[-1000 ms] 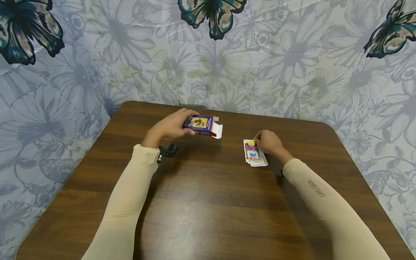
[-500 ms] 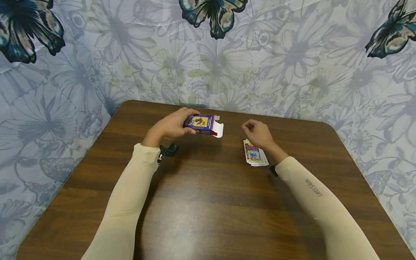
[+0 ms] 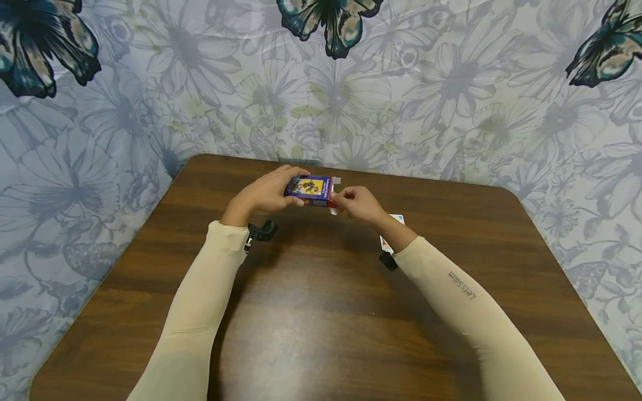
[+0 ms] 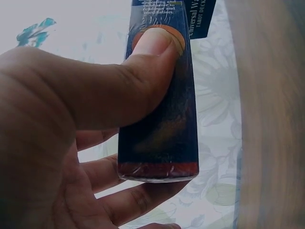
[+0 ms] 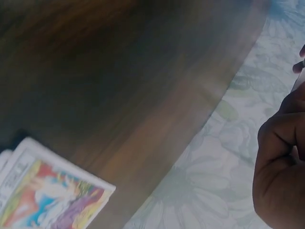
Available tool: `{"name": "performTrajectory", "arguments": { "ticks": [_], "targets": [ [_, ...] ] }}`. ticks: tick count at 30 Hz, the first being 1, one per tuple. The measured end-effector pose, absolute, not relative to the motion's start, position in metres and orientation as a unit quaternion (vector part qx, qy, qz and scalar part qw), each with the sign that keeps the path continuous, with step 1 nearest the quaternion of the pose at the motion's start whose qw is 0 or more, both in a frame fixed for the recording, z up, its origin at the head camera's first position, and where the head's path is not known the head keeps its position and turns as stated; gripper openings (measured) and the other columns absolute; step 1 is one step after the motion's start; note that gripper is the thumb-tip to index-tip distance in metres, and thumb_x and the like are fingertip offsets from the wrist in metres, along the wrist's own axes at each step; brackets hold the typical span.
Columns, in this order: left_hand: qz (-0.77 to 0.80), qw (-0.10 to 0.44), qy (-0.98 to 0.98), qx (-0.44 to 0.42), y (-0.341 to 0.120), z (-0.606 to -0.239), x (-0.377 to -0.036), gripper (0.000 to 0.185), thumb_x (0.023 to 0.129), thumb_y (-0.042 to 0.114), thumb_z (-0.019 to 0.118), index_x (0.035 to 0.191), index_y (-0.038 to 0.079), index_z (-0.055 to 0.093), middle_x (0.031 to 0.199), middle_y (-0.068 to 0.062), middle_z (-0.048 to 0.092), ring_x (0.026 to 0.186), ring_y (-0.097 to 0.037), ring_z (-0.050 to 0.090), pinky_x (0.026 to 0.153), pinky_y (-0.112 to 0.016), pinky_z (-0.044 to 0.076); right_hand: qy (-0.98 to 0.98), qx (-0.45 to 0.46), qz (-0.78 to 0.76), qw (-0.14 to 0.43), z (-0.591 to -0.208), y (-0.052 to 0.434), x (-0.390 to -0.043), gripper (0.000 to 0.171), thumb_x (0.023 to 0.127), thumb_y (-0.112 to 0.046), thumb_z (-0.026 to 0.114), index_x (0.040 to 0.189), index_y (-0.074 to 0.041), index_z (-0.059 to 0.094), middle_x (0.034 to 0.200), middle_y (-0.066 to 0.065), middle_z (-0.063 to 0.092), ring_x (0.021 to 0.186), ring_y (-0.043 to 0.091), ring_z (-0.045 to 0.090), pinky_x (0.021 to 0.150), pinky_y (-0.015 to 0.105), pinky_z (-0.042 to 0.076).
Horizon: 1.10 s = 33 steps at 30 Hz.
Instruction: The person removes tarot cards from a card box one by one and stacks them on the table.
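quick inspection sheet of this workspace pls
surface: brown wood table, rounded corners
job's things: card box held above the table; card stack face up on the table
clutter: nothing seen
hands: left hand grips the box, thumb along its side; right hand at the box's flap end, fingers curled, contact unclear
cables: nothing seen
surroundings: floral cloth with butterflies behind the table

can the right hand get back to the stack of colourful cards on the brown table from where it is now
Probably yes. The right hand is at the open end of the blue card box held by the left hand. The stack of colourful cards lies just beside its wrist on the brown wooden table, with nothing lying between them.
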<state>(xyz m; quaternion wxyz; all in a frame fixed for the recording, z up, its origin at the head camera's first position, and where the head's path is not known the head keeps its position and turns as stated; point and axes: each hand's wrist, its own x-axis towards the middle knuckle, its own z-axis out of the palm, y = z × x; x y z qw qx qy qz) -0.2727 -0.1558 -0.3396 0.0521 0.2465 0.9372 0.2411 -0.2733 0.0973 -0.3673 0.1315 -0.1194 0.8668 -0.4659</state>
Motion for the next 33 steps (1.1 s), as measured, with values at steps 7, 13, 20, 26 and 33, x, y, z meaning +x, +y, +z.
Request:
{"name": "performTrajectory", "arguments": {
  "ticks": [7,13,20,26,33],
  "targets": [
    [0.244,0.051,0.937,0.245,-0.156,-0.34,-0.272,0.067,0.088,0.032,0.074,0.146,0.02,0.041,0.141,-0.01,0.046,0.12,-0.025,0.049,0.106,-0.047,0.04,0.871,-0.102,-0.464,0.122,-0.369,0.091,-0.276,0.029,0.097,-0.028,0.06,0.093,-0.001,0.069,0.073,-0.001,0.063,0.057,0.01,0.047,0.052,0.023,0.039],
    [0.244,0.052,0.936,0.247,-0.156,-0.339,-0.271,0.067,0.088,0.033,0.074,0.146,0.02,0.042,0.143,-0.01,0.045,0.122,-0.025,0.048,0.106,-0.048,0.04,0.867,-0.101,-0.471,0.126,-0.367,0.096,-0.273,0.028,0.095,-0.028,0.062,0.093,-0.001,0.071,0.072,-0.003,0.063,0.061,0.011,0.05,0.054,0.024,0.04],
    [0.239,0.047,0.937,0.25,-0.159,-0.338,-0.27,0.068,0.088,0.03,0.075,0.146,0.02,0.042,0.141,-0.011,0.046,0.121,-0.026,0.048,0.105,-0.048,0.04,0.834,-0.098,-0.516,0.167,-0.365,0.11,-0.272,0.029,0.097,-0.028,0.061,0.093,-0.001,0.069,0.068,-0.003,0.056,0.047,0.006,0.031,0.045,0.023,0.027],
    [0.24,0.049,0.937,0.25,-0.16,-0.337,-0.27,0.068,0.088,0.031,0.074,0.146,0.02,0.042,0.142,-0.011,0.046,0.121,-0.026,0.047,0.105,-0.048,0.04,0.805,-0.092,-0.553,0.196,-0.364,0.112,-0.272,0.028,0.098,-0.027,0.06,0.098,0.0,0.066,0.068,-0.003,0.055,0.046,0.004,0.025,0.044,0.021,0.023],
    [0.239,0.042,0.937,0.252,-0.161,-0.335,-0.271,0.067,0.088,0.029,0.074,0.146,0.018,0.042,0.141,-0.012,0.047,0.123,-0.026,0.047,0.106,-0.048,0.039,0.808,-0.073,-0.558,0.176,-0.363,0.121,-0.272,0.033,0.098,-0.028,0.06,0.102,0.004,0.064,0.075,0.002,0.056,0.047,0.004,0.029,0.045,0.022,0.026]
  ]
}}
